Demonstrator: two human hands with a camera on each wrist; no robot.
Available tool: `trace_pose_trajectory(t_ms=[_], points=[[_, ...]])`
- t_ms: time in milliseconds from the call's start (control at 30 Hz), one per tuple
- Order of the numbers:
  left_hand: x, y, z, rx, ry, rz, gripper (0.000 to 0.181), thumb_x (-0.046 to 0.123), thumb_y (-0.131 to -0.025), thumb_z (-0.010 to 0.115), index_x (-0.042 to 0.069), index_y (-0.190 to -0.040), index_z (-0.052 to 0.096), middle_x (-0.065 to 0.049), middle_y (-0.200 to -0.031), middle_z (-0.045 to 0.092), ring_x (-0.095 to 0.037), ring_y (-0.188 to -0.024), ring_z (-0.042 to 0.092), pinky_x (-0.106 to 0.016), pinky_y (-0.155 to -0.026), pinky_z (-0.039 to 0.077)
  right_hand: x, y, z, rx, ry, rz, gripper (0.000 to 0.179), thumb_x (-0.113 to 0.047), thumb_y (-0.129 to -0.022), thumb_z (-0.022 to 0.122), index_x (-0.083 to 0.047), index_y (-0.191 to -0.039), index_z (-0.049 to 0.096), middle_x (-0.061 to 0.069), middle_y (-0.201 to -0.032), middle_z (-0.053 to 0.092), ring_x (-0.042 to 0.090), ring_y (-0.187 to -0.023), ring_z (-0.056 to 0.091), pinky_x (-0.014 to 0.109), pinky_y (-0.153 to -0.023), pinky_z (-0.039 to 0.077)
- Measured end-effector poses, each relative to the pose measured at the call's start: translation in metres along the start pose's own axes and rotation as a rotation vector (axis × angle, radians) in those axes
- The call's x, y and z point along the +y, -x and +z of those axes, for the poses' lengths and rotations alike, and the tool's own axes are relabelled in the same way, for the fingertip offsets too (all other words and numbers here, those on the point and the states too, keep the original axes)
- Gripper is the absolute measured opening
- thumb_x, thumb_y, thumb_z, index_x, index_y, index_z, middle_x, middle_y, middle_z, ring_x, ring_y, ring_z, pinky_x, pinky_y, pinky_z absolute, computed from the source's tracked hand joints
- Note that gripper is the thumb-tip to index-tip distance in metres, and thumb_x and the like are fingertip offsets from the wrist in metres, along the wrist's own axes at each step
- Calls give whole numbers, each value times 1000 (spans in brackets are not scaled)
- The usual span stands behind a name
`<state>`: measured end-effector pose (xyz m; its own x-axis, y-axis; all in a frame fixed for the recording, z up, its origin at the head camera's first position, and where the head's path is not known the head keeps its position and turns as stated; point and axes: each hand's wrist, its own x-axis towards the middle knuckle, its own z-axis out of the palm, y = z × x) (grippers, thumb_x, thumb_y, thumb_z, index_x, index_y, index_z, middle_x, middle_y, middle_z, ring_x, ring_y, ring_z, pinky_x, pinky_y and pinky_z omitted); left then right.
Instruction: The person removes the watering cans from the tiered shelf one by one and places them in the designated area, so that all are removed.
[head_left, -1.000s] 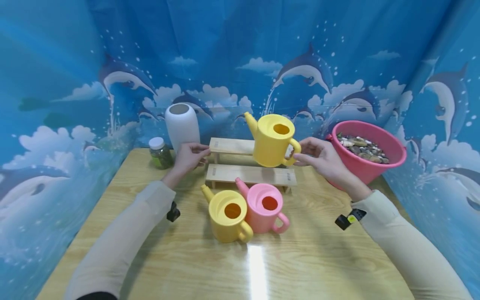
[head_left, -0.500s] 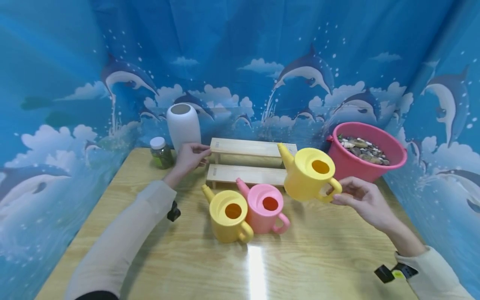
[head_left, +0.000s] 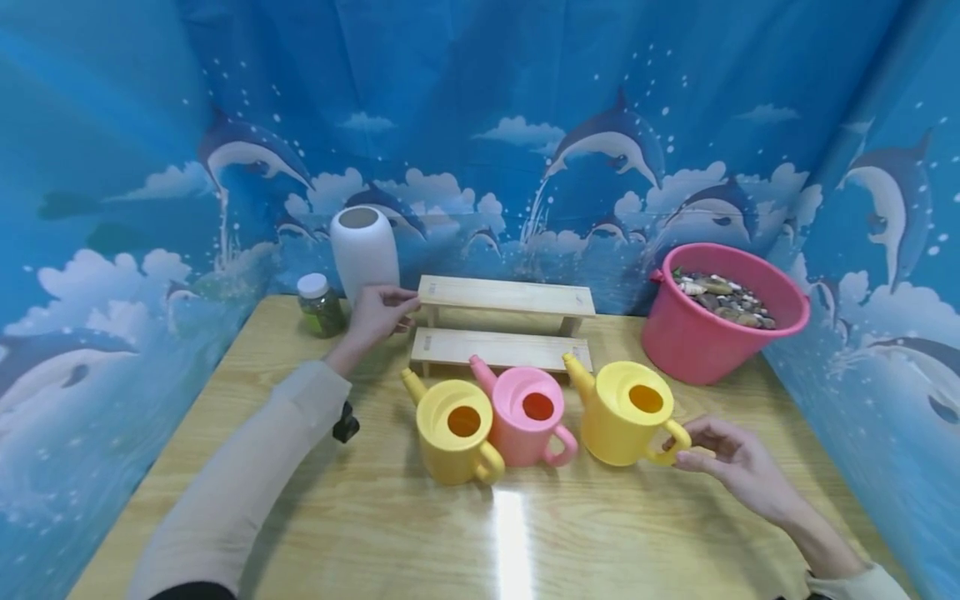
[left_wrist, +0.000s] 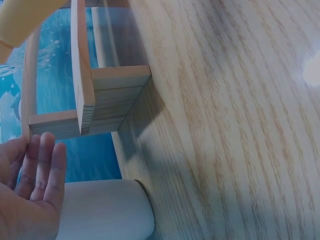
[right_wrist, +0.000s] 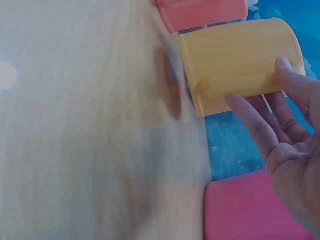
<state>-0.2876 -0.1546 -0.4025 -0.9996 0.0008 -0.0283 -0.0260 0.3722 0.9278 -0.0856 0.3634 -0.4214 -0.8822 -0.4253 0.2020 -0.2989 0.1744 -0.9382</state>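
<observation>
Right hand [head_left: 738, 467] grip: thumb and fingertips pinch the handle of the yellow watering can [head_left: 624, 412], which stands upright on the bench [head_left: 315, 500]. Right wrist view shows fingers [right_wrist: 255, 125] against the handle, loosely extended rather than tightly curled. Can sits at right end of a row of three, spout pointing back-left, just in front of the lower step of the wooden step rack [head_left: 501, 350]. Pink watering can [head_left: 527, 416] stands just beside it on the left, small gap between. Second yellow can [head_left: 452, 427] is left of the pink one, touching or nearly touching it.

Left hand [head_left: 377, 313] grip: fingers fairly straight, resting on the left end of the rack's upper step; left wrist view shows fingers [left_wrist: 42, 165] flat beside the wood, holding nothing. White vase [head_left: 363, 250] stands upright right behind that hand. Small green jar with white lid [head_left: 318, 305] sits left of the vase. Pink bucket [head_left: 697, 333] with pebbles stands at back right, near the held can but apart. Blue dolphin backdrop [head_left: 525, 125] surrounds the bench.
</observation>
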Motion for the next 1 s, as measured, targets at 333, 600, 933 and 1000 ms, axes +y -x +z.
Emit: trace_pose_trajectory(t_ms=[333, 600, 933, 1000], points=[[-1, 1, -3, -4, -4, -2, 32, 19, -104, 68, 3, -132, 70, -23, -128, 74, -42, -104, 77, -37, -84, 71, 16, 0, 7, 7, 15, -26, 23, 20, -96, 59, 17, -118, 60, 4, -112, 79, 13, -99, 77, 30, -85, 70], [-4, 2, -4, 3, 3, -11, 31, 18, -103, 69, 3, -131, 70, -23, -128, 74, -44, -106, 76, -46, -92, 69, 20, -7, 15, 8, 5, 7, 23, 17, -97, 60, 19, -119, 58, 6, -112, 79, 11, -105, 76, 29, -85, 69], [-4, 5, -7, -5, -1, -6, 36, 22, -104, 69, 1, -133, 67, -25, -129, 73, -47, -111, 74, -50, -94, 68, 25, -14, 24, 64, 56, 50, 30, 12, -94, 68, 15, -123, 61, 4, -114, 79, 7, -104, 75, 23, -86, 67], [-3, 7, -10, -12, -17, -11, 37, 25, -105, 68, 2, -134, 67, -25, -130, 72, -45, -110, 74, -50, -96, 68, 24, -15, 22, 84, 77, 43, 33, 13, -94, 67, 15, -126, 61, -2, -116, 78, 5, -104, 74, 20, -86, 66]])
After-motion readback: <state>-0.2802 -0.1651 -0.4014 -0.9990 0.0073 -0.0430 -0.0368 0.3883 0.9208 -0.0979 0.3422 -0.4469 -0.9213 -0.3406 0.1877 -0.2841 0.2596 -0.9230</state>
